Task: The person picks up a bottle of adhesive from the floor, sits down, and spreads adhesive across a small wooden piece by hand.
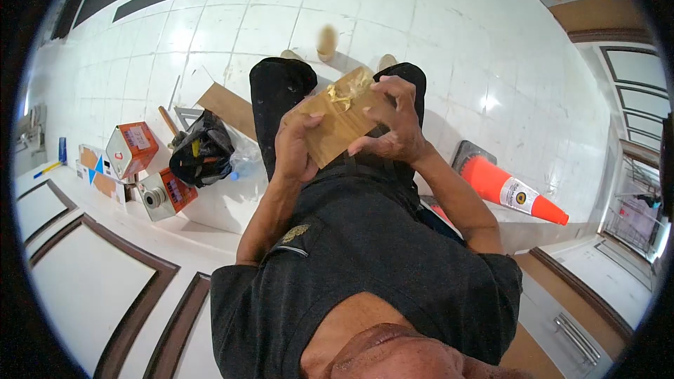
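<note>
A small wood-brown board (330, 128) is held in front of my lap, tilted. Yellowish, sticky-looking stuff (342, 97) is smeared on its far end, with a paler, shiny patch beside it. My left hand (296, 144) is closed round the board's left side, thumb on the face and fingers hidden beneath. At the right side, my right hand (394, 119) has its thumb by the near edge and its bent fingers by the far corner. The fingers behind the board are partly out of sight.
On the left are orange-labelled tins (133, 149), a black bag (203, 151) with tools, a clear plastic bag (244, 160) and a brown panel (228, 109). An orange traffic cone (502, 186) lies on the right. Beyond my feet, a blurred tan object (326, 42) is on the tiled floor (274, 24).
</note>
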A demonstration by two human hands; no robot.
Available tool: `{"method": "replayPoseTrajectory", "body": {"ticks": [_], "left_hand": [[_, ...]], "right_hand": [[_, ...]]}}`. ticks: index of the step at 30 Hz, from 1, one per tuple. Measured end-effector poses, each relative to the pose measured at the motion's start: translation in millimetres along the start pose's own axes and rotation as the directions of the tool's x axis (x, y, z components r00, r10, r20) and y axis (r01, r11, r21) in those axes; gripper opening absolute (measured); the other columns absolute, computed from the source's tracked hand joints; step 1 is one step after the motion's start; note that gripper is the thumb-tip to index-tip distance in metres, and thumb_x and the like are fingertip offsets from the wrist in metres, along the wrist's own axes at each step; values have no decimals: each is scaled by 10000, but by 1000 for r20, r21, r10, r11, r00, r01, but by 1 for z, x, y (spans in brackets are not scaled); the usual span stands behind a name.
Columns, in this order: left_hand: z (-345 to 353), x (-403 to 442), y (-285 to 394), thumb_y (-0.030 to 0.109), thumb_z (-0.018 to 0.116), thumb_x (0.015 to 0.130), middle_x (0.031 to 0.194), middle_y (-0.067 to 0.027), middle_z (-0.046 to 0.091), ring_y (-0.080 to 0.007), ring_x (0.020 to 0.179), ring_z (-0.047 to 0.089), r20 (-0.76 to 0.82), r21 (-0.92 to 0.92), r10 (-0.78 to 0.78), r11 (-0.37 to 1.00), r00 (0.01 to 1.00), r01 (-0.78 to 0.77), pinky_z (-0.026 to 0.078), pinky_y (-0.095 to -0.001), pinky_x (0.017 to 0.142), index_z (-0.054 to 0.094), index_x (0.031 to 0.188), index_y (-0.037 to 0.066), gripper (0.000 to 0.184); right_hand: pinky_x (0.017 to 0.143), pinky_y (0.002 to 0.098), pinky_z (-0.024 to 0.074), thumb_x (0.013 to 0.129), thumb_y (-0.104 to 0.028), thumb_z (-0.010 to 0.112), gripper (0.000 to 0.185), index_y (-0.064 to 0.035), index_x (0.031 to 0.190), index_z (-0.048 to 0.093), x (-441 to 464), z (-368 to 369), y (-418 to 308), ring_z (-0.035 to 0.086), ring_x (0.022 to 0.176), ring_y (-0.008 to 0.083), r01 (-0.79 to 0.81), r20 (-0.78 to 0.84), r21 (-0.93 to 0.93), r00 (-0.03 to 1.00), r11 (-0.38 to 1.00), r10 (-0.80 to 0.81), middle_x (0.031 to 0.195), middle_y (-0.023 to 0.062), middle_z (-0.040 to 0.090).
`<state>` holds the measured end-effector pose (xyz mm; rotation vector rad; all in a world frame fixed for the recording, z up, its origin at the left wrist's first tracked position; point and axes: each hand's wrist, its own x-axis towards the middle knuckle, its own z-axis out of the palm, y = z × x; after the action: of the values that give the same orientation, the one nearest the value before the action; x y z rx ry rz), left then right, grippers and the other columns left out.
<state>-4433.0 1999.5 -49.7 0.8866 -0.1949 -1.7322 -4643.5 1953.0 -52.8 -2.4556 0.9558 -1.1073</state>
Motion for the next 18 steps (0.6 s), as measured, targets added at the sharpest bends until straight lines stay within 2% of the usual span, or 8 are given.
{"method": "replayPoseTrajectory", "body": {"ticks": [2, 4, 5, 8, 11, 13, 15, 18], "left_hand": [[0, -2, 0, 112, 509, 854, 1206, -202, 636, -306, 1070, 676, 7, 23, 9, 1000, 1000, -9, 568, -412, 943, 525, 1291, -87, 481], [10, -8, 2, 120, 516, 839, 1191, -204, 639, -302, 1062, 677, -172, 99, 17, 995, 985, 0, 571, -402, 933, 536, 1273, -84, 480], [5, -8, 2, 120, 516, 839, 1191, -204, 639, -302, 1062, 677, -174, 100, 12, 995, 985, 6, 571, -402, 933, 536, 1273, -84, 480], [-5, 1, 8, 136, 523, 830, 1197, -209, 637, -311, 1063, 675, -25, 95, -35, 995, 999, 37, 566, -405, 941, 536, 1278, -83, 498], [5, -7, 12, 158, 516, 831, 1217, -218, 626, -328, 1075, 667, 112, 20, -115, 993, 987, 114, 549, -424, 968, 526, 1290, -89, 521], [8, -7, 7, 128, 509, 842, 1186, -222, 631, -326, 1052, 677, 94, -37, -109, 993, 990, 113, 571, -423, 932, 524, 1274, -103, 491], [6, -4, 3, 97, 501, 852, 1154, -227, 636, -323, 1029, 686, 77, -94, -95, 990, 992, 102, 592, -422, 895, 523, 1259, -118, 460], [0, -6, -1, 158, 512, 836, 1208, -223, 622, -326, 1062, 670, 15, 5, -112, 994, 994, 112, 564, -418, 953, 527, 1285, -81, 509]], "right_hand": [[1039, 497, 319, 679, -771, 702, 713, -195, 1100, 711, 1, -3, -5, 415, 1223, 339, -105, -13, 70, 994, 992, 106, 1258, 120, 497], [1046, 524, 280, 674, -755, 720, 693, -216, 1109, 721, 14, -16, -26, 403, 1232, 332, -13, 199, -150, 979, 989, 43, 1286, 105, 485], [1046, 524, 280, 674, -755, 720, 693, -216, 1109, 721, 12, -13, -27, 403, 1232, 332, -19, 200, -149, 979, 989, 49, 1286, 105, 485], [1019, 531, 264, 653, -743, 741, 691, -231, 1117, 731, 13, -10, -21, 388, 1254, 327, 171, 185, -176, 973, 969, -138, 1264, 88, 503], [985, 513, 282, 629, -715, 774, 685, -205, 1085, 740, 19, -21, -14, 413, 1244, 322, 171, 183, -134, 972, 976, -145, 1233, 74, 521], [989, 486, 286, 723, -706, 710, 600, -201, 1045, 716, 19, -18, -8, 444, 1239, 283, 165, 189, -89, 971, 982, -146, 1204, 39, 556], [987, 482, 290, 723, -686, 727, 590, -189, 1040, 713, 12, -13, -1, 454, 1229, 282, 145, 149, -14, 979, 989, -141, 1204, 36, 554], [984, 481, 295, 727, -645, 751, 563, -173, 1030, 707, 6, -7, -1, 469, 1216, 281, 100, 81, 81, 991, 992, -106, 1203, 33, 555]]}}
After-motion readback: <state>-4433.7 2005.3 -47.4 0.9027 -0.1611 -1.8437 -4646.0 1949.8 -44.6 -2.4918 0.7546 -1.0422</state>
